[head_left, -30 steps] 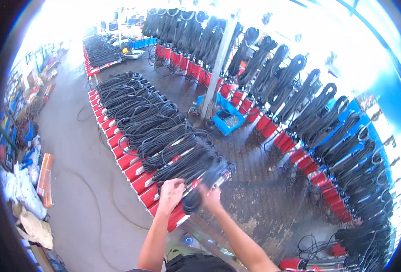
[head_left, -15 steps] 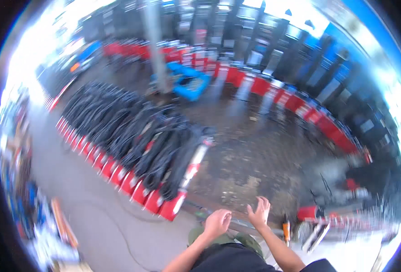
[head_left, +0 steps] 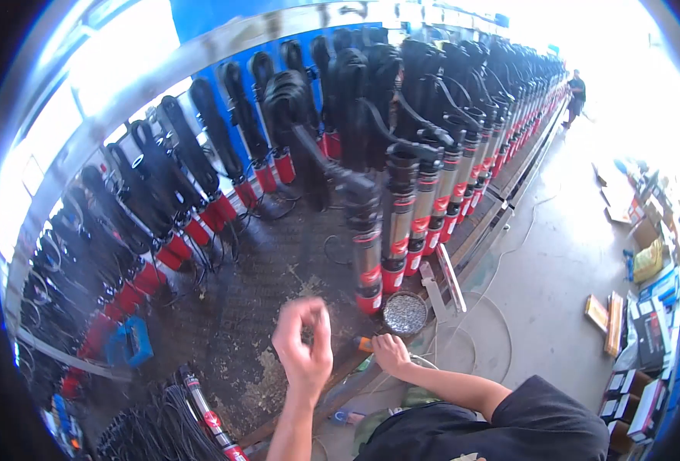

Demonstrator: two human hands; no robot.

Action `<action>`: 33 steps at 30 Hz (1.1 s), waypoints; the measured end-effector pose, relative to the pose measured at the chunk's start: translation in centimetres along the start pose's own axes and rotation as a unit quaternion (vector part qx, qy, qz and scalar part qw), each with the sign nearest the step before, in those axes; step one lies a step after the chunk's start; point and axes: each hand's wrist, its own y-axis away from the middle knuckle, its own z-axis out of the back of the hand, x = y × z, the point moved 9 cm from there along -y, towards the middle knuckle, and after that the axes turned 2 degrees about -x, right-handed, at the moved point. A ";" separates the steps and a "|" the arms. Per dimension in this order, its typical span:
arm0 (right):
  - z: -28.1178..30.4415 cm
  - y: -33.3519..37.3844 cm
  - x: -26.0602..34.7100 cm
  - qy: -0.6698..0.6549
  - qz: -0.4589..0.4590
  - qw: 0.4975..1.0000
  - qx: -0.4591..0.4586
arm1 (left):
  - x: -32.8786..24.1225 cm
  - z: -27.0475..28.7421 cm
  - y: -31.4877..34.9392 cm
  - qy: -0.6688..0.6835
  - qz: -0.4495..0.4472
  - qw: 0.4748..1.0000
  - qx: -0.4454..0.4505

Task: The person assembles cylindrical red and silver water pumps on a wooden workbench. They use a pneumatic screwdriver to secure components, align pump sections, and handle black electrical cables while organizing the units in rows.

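My right hand (head_left: 391,353) is closed around an orange-handled tool (head_left: 365,343) at the near edge of the dark worktop (head_left: 236,307); the rest of the tool is hidden. Just beyond that hand stands a round bowl (head_left: 406,313) of small silvery metal parts, too small to name. To its left, my left hand (head_left: 305,346) is raised over the worktop, slightly blurred. Its fingers and thumb curve loosely, a gap shows between them, and it holds nothing. Ahead of both hands stands an upright metal cylinder with a red base (head_left: 368,269), topped by a coil of black cable (head_left: 288,96).
Rows of similar cylinders (head_left: 440,192) stand along the worktop's right and far sides. At lower left lie black cables (head_left: 152,426) and a blue tray (head_left: 130,342). Metal brackets (head_left: 436,288) rest on the right edge. Boxes (head_left: 647,330) line the floor; a person (head_left: 576,98) stands far off.
My view has swung right, from the lying cylinders toward the standing rows. My right hand, earlier open and free, has closed on the orange-handled tool. The left hand has risen over the worktop.
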 end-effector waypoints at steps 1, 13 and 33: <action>-1.0 -0.3 -0.7 0.009 -0.002 1.000 0.025 | -2.6 -2.3 -3.0 0.030 -0.030 0.999 -0.010; 8.4 6.9 -13.1 -0.186 -0.046 0.979 0.064 | -4.9 -11.0 -14.1 -0.167 -0.121 0.974 -0.096; 20.8 -16.0 -7.2 -0.323 -0.039 0.918 -0.226 | -10.5 1.5 0.3 0.038 -0.071 0.996 -0.044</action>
